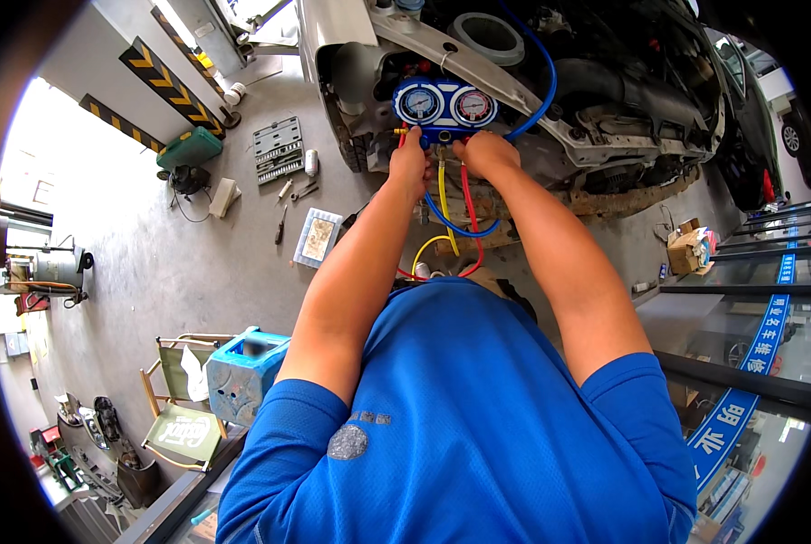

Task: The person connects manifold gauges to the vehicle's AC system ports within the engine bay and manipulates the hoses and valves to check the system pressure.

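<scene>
A blue manifold gauge set (445,111) with two round dials is held up against the front end of a car (587,109) whose engine bay is exposed. My left hand (407,161) grips its left side near a brass fitting, and my right hand (485,150) has its fingers closed on its lower right part. Yellow, red and blue hoses (444,199) hang from it between my forearms. Another blue hose (546,82) runs up from its right side into the engine bay.
An open socket set (277,150), loose tools and a parts box (316,237) lie on the floor to the left, near a green case (189,149). A folding chair (177,433) and blue plastic stool (242,381) stand lower left. Cardboard boxes (688,257) and glass panels are at the right.
</scene>
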{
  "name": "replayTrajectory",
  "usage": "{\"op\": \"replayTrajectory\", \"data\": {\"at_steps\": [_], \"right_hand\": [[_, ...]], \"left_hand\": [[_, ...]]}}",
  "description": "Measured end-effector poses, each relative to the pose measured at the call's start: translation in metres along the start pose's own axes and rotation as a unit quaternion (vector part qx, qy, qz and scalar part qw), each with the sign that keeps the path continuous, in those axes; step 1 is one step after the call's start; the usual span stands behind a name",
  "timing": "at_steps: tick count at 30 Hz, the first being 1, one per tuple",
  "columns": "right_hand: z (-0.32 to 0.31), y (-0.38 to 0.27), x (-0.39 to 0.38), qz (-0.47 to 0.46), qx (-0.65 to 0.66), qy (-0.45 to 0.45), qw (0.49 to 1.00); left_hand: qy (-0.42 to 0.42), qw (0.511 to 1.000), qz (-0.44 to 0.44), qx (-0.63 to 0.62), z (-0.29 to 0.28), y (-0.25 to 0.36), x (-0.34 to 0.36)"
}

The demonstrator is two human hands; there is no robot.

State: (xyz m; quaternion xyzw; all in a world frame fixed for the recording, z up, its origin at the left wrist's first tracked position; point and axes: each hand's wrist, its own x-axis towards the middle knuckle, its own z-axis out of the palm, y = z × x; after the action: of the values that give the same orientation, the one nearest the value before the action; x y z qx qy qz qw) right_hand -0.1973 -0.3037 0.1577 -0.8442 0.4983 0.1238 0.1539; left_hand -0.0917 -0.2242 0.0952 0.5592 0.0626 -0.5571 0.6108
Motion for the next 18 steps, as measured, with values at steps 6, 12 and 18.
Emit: {"op": "replayTrajectory", "data": {"at_steps": [6,12,18], "right_hand": [[-0.0012,0.0004,-0.0014,-0.006,0.002,0.001,1.000],[-0.0024,-0.0011,-0.0017,-0.003,-0.001,-0.009,1.000],[-0.0019,-0.0003,-0.0020,-0.008,-0.002,-0.001,1.000]], "left_hand": [[-0.018,1.000,-0.012,-0.010,-0.0011,-0.0007,0.0032],[-0.021,0.999,-0.020,-0.016,-0.0016,-0.0003,0.0044],[-0.027,0.999,-0.022,-0.016,-0.0027,-0.0005,0.0066]]}}
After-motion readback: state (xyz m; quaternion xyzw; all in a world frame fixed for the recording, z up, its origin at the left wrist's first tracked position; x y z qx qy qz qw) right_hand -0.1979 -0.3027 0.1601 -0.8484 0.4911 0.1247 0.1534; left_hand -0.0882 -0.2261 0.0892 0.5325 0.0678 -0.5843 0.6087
